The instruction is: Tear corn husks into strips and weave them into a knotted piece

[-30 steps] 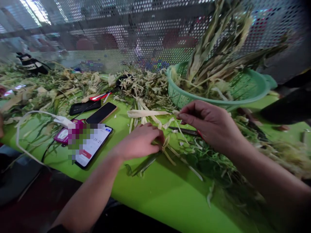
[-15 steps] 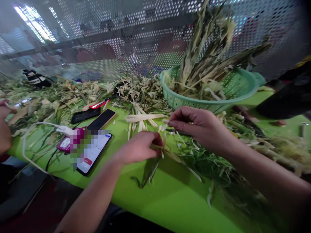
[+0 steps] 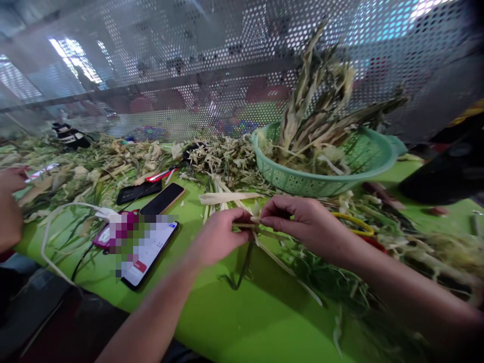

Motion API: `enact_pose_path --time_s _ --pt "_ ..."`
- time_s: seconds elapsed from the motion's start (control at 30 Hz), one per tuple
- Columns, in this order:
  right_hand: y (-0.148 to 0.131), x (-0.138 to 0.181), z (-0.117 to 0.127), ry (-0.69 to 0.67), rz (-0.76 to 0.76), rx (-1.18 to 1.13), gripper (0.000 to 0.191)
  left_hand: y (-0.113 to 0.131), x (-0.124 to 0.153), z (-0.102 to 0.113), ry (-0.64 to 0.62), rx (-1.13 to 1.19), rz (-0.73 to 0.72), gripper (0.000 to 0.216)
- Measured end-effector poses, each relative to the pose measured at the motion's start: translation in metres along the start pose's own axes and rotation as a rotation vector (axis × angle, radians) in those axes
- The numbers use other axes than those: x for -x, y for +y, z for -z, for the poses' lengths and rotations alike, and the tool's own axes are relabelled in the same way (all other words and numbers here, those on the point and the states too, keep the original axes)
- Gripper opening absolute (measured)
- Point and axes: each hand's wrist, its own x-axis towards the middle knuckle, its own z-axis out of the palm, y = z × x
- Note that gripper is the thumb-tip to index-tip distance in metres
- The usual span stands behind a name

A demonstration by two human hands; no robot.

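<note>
My left hand (image 3: 225, 234) pinches a small bundle of corn husk strips (image 3: 289, 272) over the green table (image 3: 223, 322). Thin strips hang down below its fingers and trail to the right. Close beside it, my right hand (image 3: 293, 217) has thumb and forefinger closed on a pale piece of husk, its tip meeting the bundle at the left fingertips. Several cut pale husk strips (image 3: 227, 198) lie just behind the hands. A yellow loop (image 3: 353, 227), perhaps a handle, shows behind my right wrist, partly hidden.
A green plastic basket (image 3: 313, 184) with dried husks stands behind my hands. Phones (image 3: 164, 199), a lit phone (image 3: 151, 262) and a white cable (image 3: 47, 237) lie left. Husk scraps (image 3: 124, 156) cover the back. Another person's hand (image 3: 11, 201) is at far left.
My right hand has moved in to the left, bringing its husk piece against the bundle in my left hand. The yellow loop now shows behind the right wrist. The view has tilted slightly up.
</note>
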Motion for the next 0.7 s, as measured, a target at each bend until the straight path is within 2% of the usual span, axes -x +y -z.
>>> enact_pose_path --time_s 0.1,0.33,0.7 --pt "0.0000 -0.0004 -0.0013 0.000 -0.001 0.039 0.018 0.0021 0.0017 -0.0007 0.039 -0.083 -0.016 0.012" --pt "0.0017 0.0000 -0.0027 -0.008 0.006 0.080 0.018 0.0024 0.0016 -0.0011 0.038 -0.062 -0.028 0.013" --pt "-0.0037 0.0007 0.0043 -0.040 0.009 0.133 0.019 0.0027 -0.0004 -0.0016 -0.060 0.189 -0.028 0.022"
